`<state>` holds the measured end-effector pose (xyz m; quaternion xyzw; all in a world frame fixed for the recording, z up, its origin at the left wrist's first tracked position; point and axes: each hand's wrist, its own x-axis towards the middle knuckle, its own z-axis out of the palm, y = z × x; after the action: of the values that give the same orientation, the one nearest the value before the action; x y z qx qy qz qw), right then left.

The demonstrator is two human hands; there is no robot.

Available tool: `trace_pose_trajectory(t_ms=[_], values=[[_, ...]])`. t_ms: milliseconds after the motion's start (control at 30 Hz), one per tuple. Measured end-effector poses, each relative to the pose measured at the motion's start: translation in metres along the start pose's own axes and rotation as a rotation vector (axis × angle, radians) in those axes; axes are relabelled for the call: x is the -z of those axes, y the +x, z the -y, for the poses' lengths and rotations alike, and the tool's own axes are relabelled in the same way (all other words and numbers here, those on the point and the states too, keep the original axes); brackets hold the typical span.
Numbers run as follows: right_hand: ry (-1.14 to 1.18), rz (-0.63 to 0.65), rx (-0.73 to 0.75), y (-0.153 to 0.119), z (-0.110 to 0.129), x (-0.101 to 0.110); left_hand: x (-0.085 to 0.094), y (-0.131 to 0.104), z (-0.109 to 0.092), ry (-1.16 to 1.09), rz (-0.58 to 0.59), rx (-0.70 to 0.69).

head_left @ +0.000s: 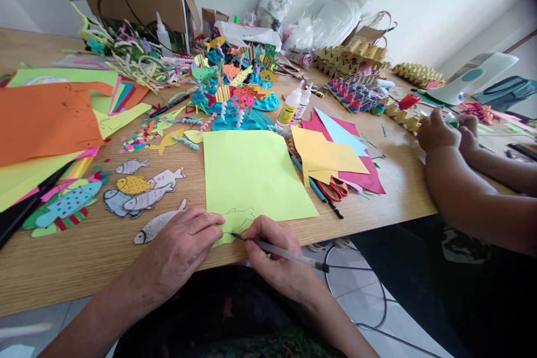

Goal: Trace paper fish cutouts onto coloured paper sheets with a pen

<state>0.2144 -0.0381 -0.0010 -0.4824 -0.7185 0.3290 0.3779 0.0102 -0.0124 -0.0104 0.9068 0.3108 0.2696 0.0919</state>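
A light green paper sheet (pixel 251 173) lies at the table's front edge, with a fish outline drawn near its lower edge. My right hand (pixel 274 249) is closed around a clear pen (pixel 289 254), whose tip touches the paper by the outline. On the left, my left hand (pixel 180 243) rests with its fingers together, their tips pressing the sheet's lower left corner down beside the drawing. A grey paper fish (pixel 156 226) lies partly beneath that hand. Several more cut fish (pixel 147 197) lie just beyond it.
Orange paper (pixel 46 117) and black scissors (pixel 36 196) lie left. Paper fish on blue bases (pixel 239 95), glue bottles (pixel 290 105) and yellow paper (pixel 327 156) are farther back. Red-handled scissors (pixel 333 190) lie right of the sheet. Another person's arms (pixel 465 190) reach over the right side.
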Motion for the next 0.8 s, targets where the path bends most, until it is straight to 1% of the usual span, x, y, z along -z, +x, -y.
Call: trace_pose_trajectory(t_ms=[267, 467, 600, 667, 800], values=[[-0.012, 0.005, 0.007, 0.0011, 0.0016, 0.0005, 0.0013, -0.0001, -0.0002, 0.003, 0.014, 0.004], [0.035, 0.027, -0.076, 0.0009, 0.0022, 0.0055, 0.0034, 0.0017, -0.0003, 0.009, 0.022, 0.004], [0.024, 0.065, -0.033, 0.0005, 0.0034, 0.0074, 0.0017, -0.0001, 0.0005, 0.008, 0.015, -0.003], [0.006, 0.057, -0.016, 0.0009, 0.0037, 0.0068, -0.0005, -0.0024, 0.0012, -0.007, 0.015, 0.014], [-0.003, 0.032, -0.018, 0.002, 0.0033, 0.0046, -0.0031, -0.0055, 0.0022, -0.029, 0.057, 0.044]])
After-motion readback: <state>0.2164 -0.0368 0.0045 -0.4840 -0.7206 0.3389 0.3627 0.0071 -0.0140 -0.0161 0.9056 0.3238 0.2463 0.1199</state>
